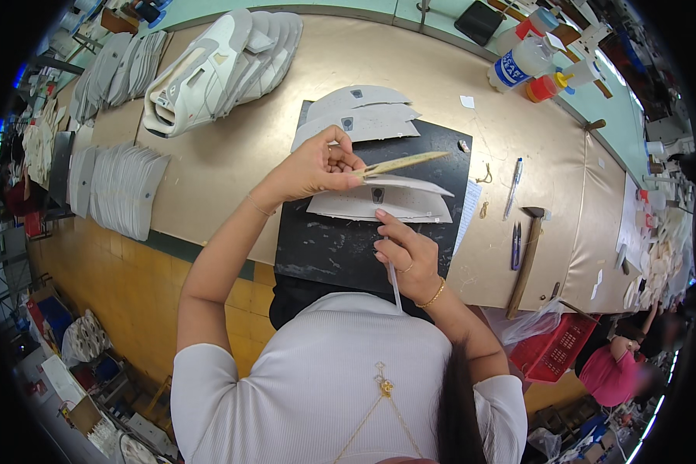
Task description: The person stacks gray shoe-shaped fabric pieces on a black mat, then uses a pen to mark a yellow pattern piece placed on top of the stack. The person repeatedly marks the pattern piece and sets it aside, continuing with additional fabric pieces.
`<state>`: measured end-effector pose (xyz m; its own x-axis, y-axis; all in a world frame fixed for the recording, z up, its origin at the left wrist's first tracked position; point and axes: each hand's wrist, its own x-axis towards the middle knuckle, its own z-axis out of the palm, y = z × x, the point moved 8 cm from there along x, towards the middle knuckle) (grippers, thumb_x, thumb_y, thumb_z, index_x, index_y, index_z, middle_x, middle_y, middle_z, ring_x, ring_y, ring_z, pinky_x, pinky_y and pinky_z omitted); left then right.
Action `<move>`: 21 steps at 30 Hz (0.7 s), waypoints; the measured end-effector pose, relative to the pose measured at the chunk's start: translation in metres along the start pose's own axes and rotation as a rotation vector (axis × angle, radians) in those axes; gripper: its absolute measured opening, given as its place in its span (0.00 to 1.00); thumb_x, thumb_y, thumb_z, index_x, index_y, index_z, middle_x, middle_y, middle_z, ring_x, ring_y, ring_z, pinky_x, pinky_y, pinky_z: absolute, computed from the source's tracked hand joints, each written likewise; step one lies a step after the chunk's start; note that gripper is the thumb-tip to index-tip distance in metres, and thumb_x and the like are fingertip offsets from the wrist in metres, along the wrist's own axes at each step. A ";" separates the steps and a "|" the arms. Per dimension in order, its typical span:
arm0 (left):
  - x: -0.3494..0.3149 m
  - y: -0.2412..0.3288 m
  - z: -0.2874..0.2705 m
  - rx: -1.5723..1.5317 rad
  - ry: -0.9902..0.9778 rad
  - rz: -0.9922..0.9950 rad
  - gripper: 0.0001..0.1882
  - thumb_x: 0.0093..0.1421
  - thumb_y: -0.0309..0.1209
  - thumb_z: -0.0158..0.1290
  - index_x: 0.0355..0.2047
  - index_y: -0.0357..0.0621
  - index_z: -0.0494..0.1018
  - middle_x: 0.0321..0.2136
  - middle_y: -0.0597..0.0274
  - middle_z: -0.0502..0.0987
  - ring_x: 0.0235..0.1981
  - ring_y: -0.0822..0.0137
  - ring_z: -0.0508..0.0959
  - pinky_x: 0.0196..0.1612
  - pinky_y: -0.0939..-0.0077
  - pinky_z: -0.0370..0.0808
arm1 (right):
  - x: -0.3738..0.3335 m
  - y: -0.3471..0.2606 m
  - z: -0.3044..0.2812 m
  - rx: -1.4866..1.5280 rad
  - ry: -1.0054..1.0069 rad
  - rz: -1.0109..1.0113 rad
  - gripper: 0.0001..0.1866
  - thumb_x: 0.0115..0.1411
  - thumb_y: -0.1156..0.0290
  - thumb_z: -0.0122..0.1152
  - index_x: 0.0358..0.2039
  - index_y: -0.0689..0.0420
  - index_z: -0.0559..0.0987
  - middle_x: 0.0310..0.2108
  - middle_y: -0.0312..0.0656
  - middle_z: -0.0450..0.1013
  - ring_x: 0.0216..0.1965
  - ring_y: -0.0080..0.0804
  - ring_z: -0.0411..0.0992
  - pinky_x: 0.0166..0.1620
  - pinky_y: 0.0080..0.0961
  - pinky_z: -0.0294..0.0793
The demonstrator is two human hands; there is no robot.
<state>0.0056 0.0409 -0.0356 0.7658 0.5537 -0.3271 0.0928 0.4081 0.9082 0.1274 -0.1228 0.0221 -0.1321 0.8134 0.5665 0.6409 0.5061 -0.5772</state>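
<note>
On the black board (301, 247) lies a pale grey curved shoe piece (336, 203) with a dark emblem. Above it my left hand (317, 160) pinches a thin, pale yellow flat piece (410, 162), seen nearly edge-on and tilted. My right hand (410, 259) has a fingertip at the near edge of the grey piece. A slim white pen-like stick (396, 288) is held in its curled fingers, pointing down toward my body. Farther back on the board rest more grey curved shoe pieces (383, 120), overlapping, with similar emblems.
Stacked shoe uppers (209, 77) and rows of grey pieces (124, 189) stand at left. At right are a pen (513, 188), dark snips (516, 246) and a hammer (527, 263). Bottles (522, 62) line the far right edge; a red basket (553, 348) sits below the table.
</note>
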 end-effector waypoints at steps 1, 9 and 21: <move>0.000 0.000 -0.002 -0.040 -0.005 0.009 0.27 0.53 0.28 0.70 0.45 0.49 0.63 0.42 0.56 0.80 0.42 0.74 0.74 0.46 0.80 0.74 | -0.002 0.001 0.001 0.010 0.010 0.009 0.16 0.49 0.74 0.73 0.36 0.53 0.76 0.52 0.50 0.78 0.35 0.37 0.82 0.30 0.26 0.80; 0.009 0.054 -0.054 0.384 0.294 0.437 0.27 0.52 0.34 0.73 0.45 0.45 0.67 0.43 0.61 0.79 0.43 0.72 0.74 0.46 0.77 0.73 | 0.000 -0.001 -0.013 0.194 0.132 0.100 0.09 0.60 0.72 0.68 0.39 0.54 0.77 0.49 0.50 0.76 0.41 0.40 0.81 0.33 0.26 0.80; -0.047 0.038 0.051 1.040 0.197 0.578 0.21 0.49 0.35 0.71 0.43 0.44 0.84 0.53 0.61 0.79 0.53 0.55 0.74 0.57 0.64 0.74 | 0.009 0.006 -0.076 0.288 0.468 0.172 0.15 0.74 0.58 0.49 0.43 0.59 0.71 0.48 0.50 0.68 0.47 0.41 0.74 0.45 0.30 0.82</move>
<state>0.0061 -0.0069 0.0274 0.7612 0.6002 0.2456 0.3059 -0.6663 0.6801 0.1871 -0.1340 0.0688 0.3460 0.7106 0.6126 0.3834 0.4889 -0.7836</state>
